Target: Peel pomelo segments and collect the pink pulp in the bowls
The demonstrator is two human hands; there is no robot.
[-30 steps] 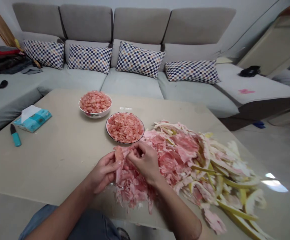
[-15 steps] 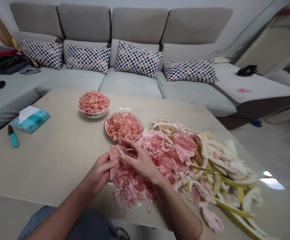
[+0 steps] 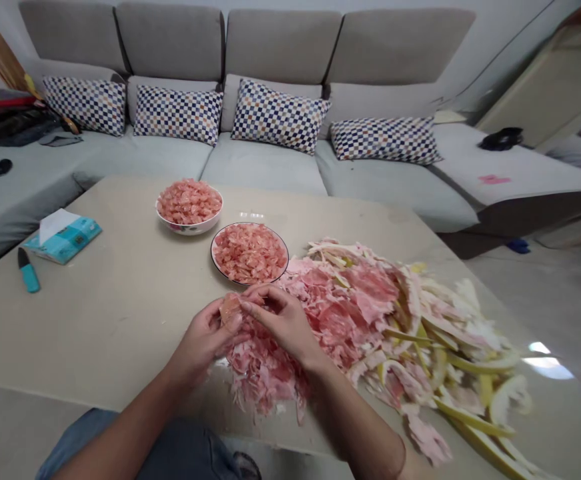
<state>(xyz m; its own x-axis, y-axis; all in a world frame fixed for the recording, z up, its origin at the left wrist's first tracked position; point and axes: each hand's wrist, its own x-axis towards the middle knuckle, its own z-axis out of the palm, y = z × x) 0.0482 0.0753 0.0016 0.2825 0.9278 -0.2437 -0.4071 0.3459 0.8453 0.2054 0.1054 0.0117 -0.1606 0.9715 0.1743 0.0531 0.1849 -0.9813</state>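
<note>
A piece of pomelo flesh is held between my two hands, just in front of the plate. My left hand is closed around its left side, thumb on top. My right hand pinches at its right edge with thumb and fingers. Below and to the right spreads a heap of pink pomelo membrane. The dark-rimmed plate beyond my hands carries a mound of peeled pulp. Farther back, a white bowl is piled with more pulp.
Yellow-green pomelo rinds cover the right side of the table. At the left lie a teal-handled knife and a blue tissue pack. A grey sofa with checkered cushions stands behind the table.
My right fingers have come down closer to the pomelo piece, and my left hand has turned slightly around it. The bowl, plate and heap stay in place; the view shifts slightly.
</note>
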